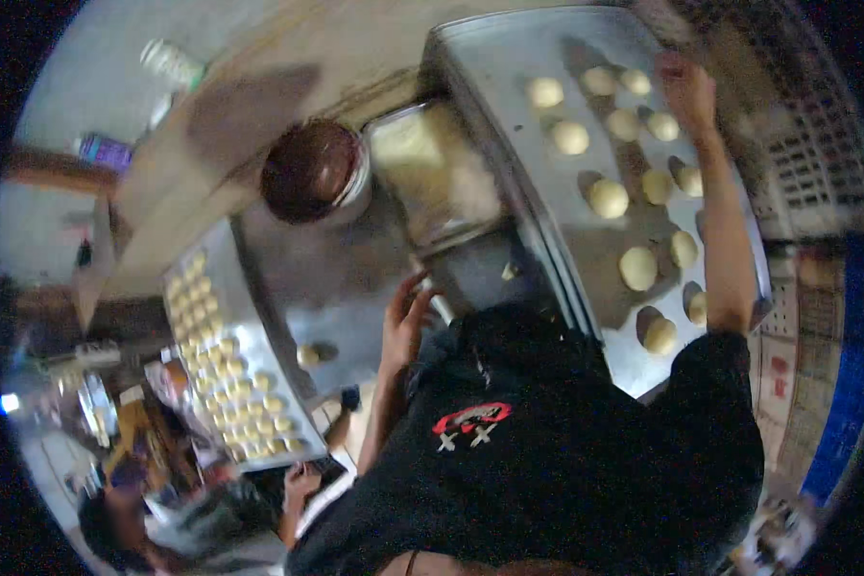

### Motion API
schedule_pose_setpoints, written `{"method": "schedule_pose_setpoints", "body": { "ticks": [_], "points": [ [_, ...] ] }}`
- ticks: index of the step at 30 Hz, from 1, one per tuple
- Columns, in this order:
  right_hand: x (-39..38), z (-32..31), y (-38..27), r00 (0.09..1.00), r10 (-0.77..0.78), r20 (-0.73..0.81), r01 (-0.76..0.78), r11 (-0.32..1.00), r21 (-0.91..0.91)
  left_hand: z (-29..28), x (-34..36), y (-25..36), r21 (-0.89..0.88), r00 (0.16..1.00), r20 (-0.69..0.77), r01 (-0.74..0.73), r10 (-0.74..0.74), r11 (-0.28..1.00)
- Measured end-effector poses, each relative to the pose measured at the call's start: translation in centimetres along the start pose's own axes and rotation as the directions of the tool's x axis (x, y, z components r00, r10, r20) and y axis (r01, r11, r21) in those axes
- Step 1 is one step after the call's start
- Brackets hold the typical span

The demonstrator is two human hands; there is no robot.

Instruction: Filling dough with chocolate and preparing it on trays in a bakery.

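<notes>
My right hand (686,88), fingers curled and blurred, is at the far right edge of a large metal tray (490,48). Whatever it may hold is hidden. Pale round dough balls (609,199) sit spaced in rows on this tray, with my right forearm over its right side. Low in front of my body, my left hand (408,322) curls round a white stick-like handle (441,307); the tool's other end is too blurred to name. Just beyond that hand lies a shallow rectangular pan (448,236) with something pale yellow in it.
A round container with a dark brown top (309,173) stands left of the pan. Farther left, another tray (276,370) bears many small dough pieces, and a lone dough ball (308,355) lies beside it. A co-worker's hand (302,480) is near that tray. Crates (816,163) stand at right.
</notes>
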State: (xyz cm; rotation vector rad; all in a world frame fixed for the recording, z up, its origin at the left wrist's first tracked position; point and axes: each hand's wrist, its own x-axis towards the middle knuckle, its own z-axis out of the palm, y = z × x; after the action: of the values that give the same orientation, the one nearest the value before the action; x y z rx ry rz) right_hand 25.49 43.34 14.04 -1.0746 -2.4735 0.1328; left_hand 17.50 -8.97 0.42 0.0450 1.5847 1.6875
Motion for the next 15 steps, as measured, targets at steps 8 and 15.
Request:
{"method": "schedule_pose_setpoints", "body": {
  "ticks": [8, 15],
  "points": [
    [-17.0, -11.2, -1.3, 0.932, -0.326, 0.159, 0.362, 0.868, -0.339, -13.1, -2.8, -5.5, 0.925, 0.861, -0.259, 0.090, 0.438, 0.369],
    [-31.9, -10.2, -8.8, 0.957, 0.289, -0.040, -0.291, 0.944, -0.155, -19.2, -4.5, -7.6, 0.821, 0.902, -0.224, -0.029, 0.369, 0.570]
  ]
}}
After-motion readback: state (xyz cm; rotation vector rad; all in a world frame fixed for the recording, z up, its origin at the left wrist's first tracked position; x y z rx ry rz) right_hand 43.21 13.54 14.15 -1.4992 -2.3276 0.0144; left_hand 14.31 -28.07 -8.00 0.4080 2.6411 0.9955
